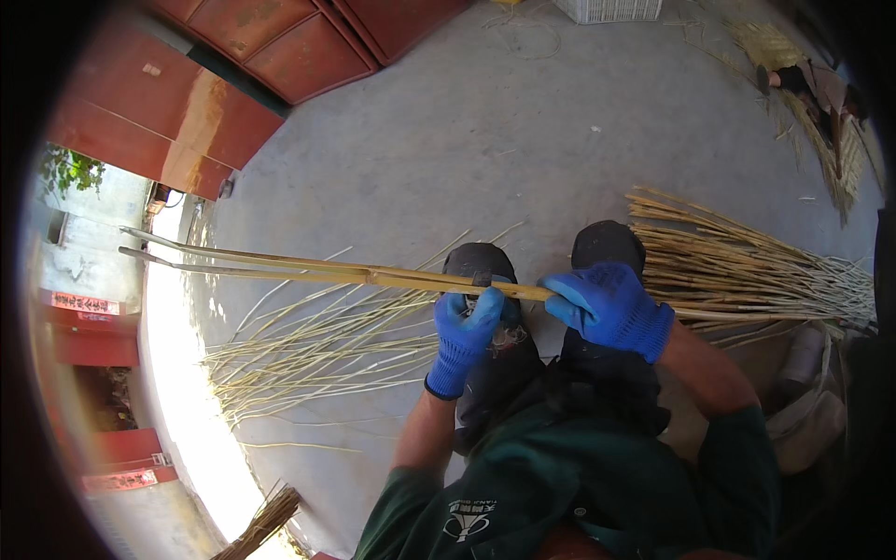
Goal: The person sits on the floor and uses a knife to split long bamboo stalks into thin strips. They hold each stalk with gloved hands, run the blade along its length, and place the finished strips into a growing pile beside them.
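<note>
My left hand (470, 318), in a blue knit glove, is closed around a small dark tool (481, 281) that sits against a long yellow-brown cane stalk (392, 276) above my knee. To the left, the stalk parts into two lengths that stay close together. My right hand (595, 301), gloved the same way, grips the stalk just past my other knee. Whether the stalk is fully split under the tool cannot be told, as the glove hides part of it.
Thin pale strips (315, 350) lie spread on the concrete floor at left. A bundle of cane stalks (728, 269) lies at right. Another person (819, 84) works low over woven matting (850, 164) at upper right. A white basket (609, 10) stands at the top, and red metal doors (280, 49) at upper left.
</note>
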Demonstrator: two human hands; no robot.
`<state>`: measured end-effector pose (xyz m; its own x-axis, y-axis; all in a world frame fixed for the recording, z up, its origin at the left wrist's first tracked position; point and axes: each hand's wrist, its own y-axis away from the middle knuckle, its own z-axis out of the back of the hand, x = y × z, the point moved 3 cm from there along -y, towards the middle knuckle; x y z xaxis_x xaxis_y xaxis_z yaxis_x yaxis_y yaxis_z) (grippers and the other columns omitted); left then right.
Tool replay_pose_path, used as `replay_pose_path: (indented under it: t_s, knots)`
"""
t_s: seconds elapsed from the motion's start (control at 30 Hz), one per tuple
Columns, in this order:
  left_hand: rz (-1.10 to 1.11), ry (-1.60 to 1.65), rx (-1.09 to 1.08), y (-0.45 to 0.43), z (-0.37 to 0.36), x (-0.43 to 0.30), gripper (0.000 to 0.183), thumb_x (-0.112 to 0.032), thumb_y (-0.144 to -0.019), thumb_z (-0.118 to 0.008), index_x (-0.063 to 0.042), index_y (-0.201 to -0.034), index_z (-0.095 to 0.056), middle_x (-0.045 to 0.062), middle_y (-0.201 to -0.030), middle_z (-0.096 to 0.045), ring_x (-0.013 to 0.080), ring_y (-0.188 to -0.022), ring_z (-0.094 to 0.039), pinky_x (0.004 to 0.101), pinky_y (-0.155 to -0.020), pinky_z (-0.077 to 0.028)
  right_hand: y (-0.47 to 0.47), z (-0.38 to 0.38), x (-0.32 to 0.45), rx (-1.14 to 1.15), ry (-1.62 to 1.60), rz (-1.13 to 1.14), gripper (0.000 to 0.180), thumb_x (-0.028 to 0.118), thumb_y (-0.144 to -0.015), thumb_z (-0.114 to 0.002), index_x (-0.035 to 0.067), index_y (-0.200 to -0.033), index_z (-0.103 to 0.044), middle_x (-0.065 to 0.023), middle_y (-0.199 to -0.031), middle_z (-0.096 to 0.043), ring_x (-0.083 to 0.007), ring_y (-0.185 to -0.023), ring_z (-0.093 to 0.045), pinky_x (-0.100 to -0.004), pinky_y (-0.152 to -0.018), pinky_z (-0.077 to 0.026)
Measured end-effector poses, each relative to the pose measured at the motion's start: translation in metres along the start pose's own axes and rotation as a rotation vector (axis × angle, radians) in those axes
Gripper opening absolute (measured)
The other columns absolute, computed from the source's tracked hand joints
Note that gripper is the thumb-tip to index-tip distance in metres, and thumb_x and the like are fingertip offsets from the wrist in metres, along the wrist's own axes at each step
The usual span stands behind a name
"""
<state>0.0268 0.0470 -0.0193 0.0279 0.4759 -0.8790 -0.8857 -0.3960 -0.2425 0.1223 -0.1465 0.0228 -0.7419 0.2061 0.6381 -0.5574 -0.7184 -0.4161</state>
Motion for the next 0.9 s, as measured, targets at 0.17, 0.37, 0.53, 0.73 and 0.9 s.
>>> replay_pose_path:
  t_s: [0.17,0.37,0.53,0.73,0.9]
  knots:
    - [0.365,0.336,-0.261,-0.014,0.033,0.028,0.025,-0.020,-0.095,-0.060,-0.001,-0.079,-0.063,0.003,-0.061,-0.057,0.0100,-0.055,-0.051,0.0257,-0.050,-0.040,0.011,0.001,-0.013,0.074,0.082,-0.045,0.022,0.027,-0.091,-0.066,0.007,-0.083,-0.063,-0.0148,-0.065,-0.059,-0.0345,-0.058,-0.059,-0.0423,-0.052,-0.045]
    - [0.315,0.281,-0.136,-0.004,0.004,0.004,0.022,-0.020,-0.093,-0.063,0.000,-0.085,-0.064,0.001,-0.065,-0.060,0.0073,-0.058,-0.053,0.0240,-0.054,-0.043,0.005,-0.003,-0.006,0.078,0.078,-0.025,0.023,0.026,-0.091,-0.066,0.006,-0.079,-0.061,-0.0151,-0.065,-0.057,-0.0347,-0.058,-0.058,-0.0433,-0.053,-0.045]
    - [0.439,0.448,-0.210,-0.018,0.028,0.017,0.026,-0.021,-0.096,-0.060,-0.004,-0.077,-0.059,-0.002,-0.064,-0.054,0.0048,-0.057,-0.048,0.0228,-0.052,-0.040,0.009,0.003,-0.010,0.009,0.086,-0.009,0.021,0.025,-0.091,-0.066,0.006,-0.083,-0.062,-0.0150,-0.065,-0.058,-0.0344,-0.057,-0.059,-0.0424,-0.052,-0.045]
    - [0.312,0.267,-0.099,0.004,-0.008,0.019,0.017,-0.014,-0.092,-0.064,0.002,-0.093,-0.067,0.004,-0.071,-0.065,0.0108,-0.062,-0.059,0.0274,-0.058,-0.048,0.001,-0.005,-0.004,0.132,0.105,-0.025,0.019,0.026,-0.092,-0.065,0.007,-0.088,-0.063,-0.0141,-0.066,-0.060,-0.0338,-0.058,-0.060,-0.0425,-0.053,-0.047]
    - [0.418,0.210,-0.120,-0.005,0.007,0.011,0.017,-0.015,-0.093,-0.063,0.001,-0.093,-0.067,0.004,-0.066,-0.064,0.0098,-0.055,-0.056,0.0264,-0.054,-0.047,0.001,-0.004,-0.001,0.010,0.113,0.002,0.020,0.026,-0.093,-0.064,0.007,-0.088,-0.062,-0.0131,-0.066,-0.060,-0.0328,-0.058,-0.061,-0.0420,-0.053,-0.048]
